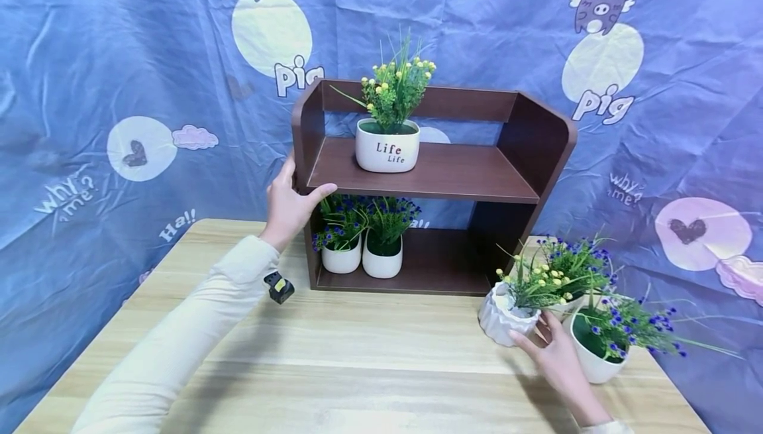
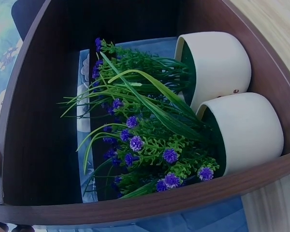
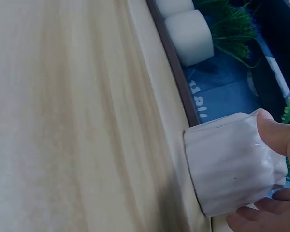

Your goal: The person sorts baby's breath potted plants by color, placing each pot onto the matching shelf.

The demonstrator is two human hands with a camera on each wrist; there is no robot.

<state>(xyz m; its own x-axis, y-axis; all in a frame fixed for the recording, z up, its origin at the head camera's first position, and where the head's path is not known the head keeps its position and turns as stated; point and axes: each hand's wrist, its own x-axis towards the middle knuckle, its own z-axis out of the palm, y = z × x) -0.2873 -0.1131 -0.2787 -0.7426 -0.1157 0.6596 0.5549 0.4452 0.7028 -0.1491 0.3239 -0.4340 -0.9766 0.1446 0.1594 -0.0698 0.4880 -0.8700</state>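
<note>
Head, backdrop: blue cloth [image 1: 453, 23] behind table [image 1: 357, 354]
Head, left hand [image 1: 289, 209]: gripping shelf [image 1: 453, 169], left side
Head, right hand [image 1: 557, 358]: fluted pot [image 1: 499, 318], on table, shelf's right front corner
Left wrist: thumb at panel edge; two pots [image 2: 253, 133] inside
Right wrist: thumb and fingers pinching fluted pot's rim end

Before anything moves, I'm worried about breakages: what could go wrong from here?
The right hand holds the fluted white pot near its rim, so it might slip.

The front blue-flowered planter on the right stands close to that hand and could be knocked.

The left hand touches the side of the two-tier brown shelf; a push there might jolt the "Life" planter standing on the upper tier.
</note>
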